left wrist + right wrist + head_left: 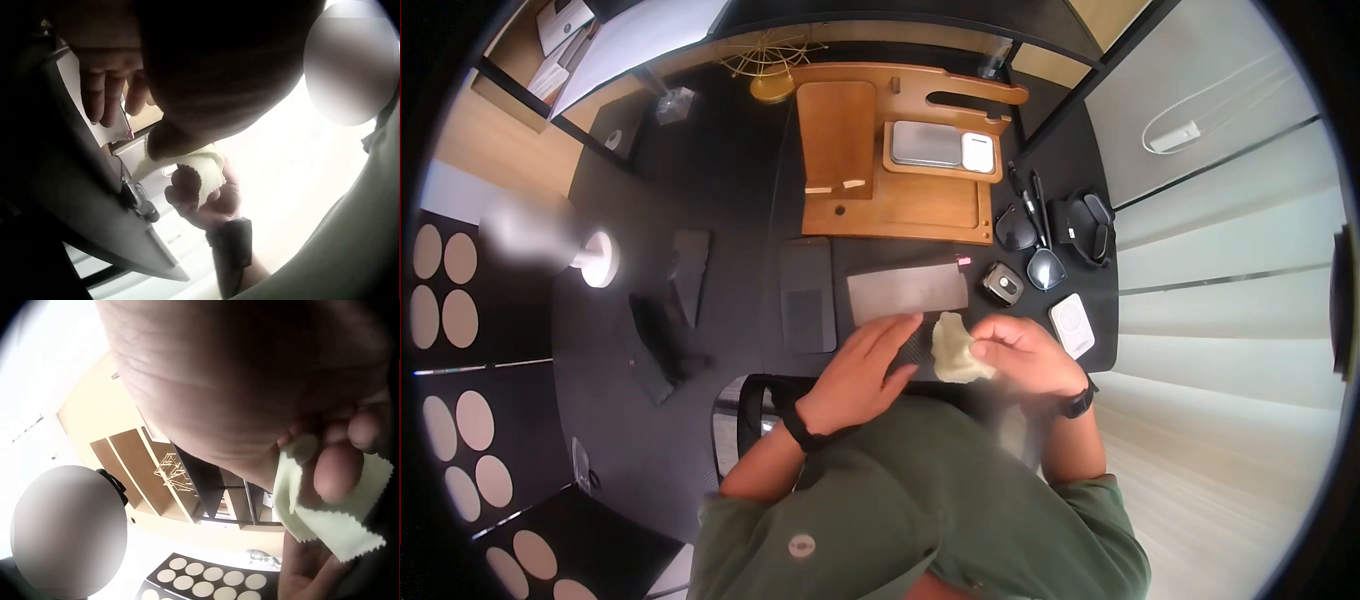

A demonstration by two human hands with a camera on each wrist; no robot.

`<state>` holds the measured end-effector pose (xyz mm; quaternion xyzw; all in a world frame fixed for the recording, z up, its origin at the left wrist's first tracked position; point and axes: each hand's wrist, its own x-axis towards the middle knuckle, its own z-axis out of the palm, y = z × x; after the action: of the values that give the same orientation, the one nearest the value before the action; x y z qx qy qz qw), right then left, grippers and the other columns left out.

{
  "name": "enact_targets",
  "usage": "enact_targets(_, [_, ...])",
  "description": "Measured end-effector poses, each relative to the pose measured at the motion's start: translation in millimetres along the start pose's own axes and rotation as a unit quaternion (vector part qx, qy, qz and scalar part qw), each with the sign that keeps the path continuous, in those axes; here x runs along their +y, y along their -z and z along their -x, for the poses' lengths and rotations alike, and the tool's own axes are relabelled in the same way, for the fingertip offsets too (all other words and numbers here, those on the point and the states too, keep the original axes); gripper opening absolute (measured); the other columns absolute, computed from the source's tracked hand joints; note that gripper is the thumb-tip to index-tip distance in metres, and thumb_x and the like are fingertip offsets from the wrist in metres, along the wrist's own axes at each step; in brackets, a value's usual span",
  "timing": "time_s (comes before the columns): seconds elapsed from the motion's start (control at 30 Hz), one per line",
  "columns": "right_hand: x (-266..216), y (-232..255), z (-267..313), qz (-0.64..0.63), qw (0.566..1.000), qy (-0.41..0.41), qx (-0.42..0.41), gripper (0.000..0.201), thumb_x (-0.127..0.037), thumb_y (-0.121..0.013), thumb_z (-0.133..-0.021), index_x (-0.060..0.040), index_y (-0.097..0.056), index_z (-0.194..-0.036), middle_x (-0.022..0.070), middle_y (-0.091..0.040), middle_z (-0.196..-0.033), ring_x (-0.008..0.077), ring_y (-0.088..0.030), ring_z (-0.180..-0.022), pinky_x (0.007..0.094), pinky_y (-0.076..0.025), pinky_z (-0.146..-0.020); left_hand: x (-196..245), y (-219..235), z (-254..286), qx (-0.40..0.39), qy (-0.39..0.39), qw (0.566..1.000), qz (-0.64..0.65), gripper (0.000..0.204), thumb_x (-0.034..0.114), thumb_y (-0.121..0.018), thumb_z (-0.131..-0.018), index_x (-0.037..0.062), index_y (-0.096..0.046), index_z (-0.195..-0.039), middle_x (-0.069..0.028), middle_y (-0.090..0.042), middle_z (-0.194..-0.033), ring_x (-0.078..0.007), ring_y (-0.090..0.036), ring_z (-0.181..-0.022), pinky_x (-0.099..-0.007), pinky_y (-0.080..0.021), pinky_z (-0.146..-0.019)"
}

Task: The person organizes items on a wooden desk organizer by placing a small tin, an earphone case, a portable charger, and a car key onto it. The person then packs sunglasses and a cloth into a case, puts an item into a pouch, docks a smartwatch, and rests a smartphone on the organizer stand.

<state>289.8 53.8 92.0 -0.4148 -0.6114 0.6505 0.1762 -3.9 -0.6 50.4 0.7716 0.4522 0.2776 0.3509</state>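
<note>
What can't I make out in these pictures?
Pinched part of the pale cloth, head view: covered by the right grip.
Near edge of the grey sheet, head view: partly covered by the left grip.
The left grip again, right wrist view: cut off by the bottom edge.
Far end of the white stand, head view: lost in a blur.
Shirt emblem, head view: too small to read.

Pale yellow-green is colouring the cloth (962, 350). Counting from it as the dial's centre in the head view, the stand (838, 135) is showing orange-brown toward 12 o'clock, the ornament (773, 88) is gleaming gold at 11, and the desk (740, 200) is showing black at 10. At 9, beige dots are patterning the black panels (460, 258). The pad (1072, 326) is showing white at 3, the shirt (890, 480) dark green at 6.
</note>
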Motion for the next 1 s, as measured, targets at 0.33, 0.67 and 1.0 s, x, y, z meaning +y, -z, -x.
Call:
enact_targets(0.33, [13, -6, -8, -0.14, 0.989, -0.014, 0.039, 0.023, -0.023, -0.063, -0.116, -0.004, -0.069, -0.127, -0.0038, -0.068, -0.104, 0.0047, -0.061, -0.094, 0.0253, -0.053, -0.083, -20, -26, -14, -0.064, 0.052, 0.806, 0.587, 0.078, -0.011, -0.057, -0.102, 0.0084, -0.029, -0.172, -0.0122, -0.051, -0.163, -0.0231, -0.056, -0.145, -0.0429, -0.049, -0.117])
enact_targets(0.67, [20, -16, -8, -0.191, 0.98, -0.022, 0.051, 0.029, -0.022, -0.061, -0.116, -0.0062, -0.063, -0.141, -0.003, -0.067, -0.118, 0.0051, -0.062, -0.101, 0.0266, -0.053, -0.084, -32, -31, -9, 0.033, 0.12, 0.872, 0.474, 0.042, 0.001, -0.06, -0.111, 0.0042, -0.058, -0.153, -0.0081, -0.075, -0.128, -0.015, -0.071, -0.109, -0.0328, -0.059, -0.097])
enact_targets(1.0, [29, -16, -10, -0.212, 0.973, -0.051, 0.068, 0.023, -0.01, -0.057, -0.115, -0.0027, -0.071, -0.131, 0.0001, -0.073, -0.12, 0.0068, -0.064, -0.103, 0.0263, -0.053, -0.092, -5, -10, -13, 0.115, 0.091, 0.971, 0.187, 0.014, 0.003, -0.077, -0.099, 0.0012, -0.079, -0.112, -0.013, -0.081, -0.107, -0.0216, -0.077, -0.099, -0.0334, -0.059, -0.088])
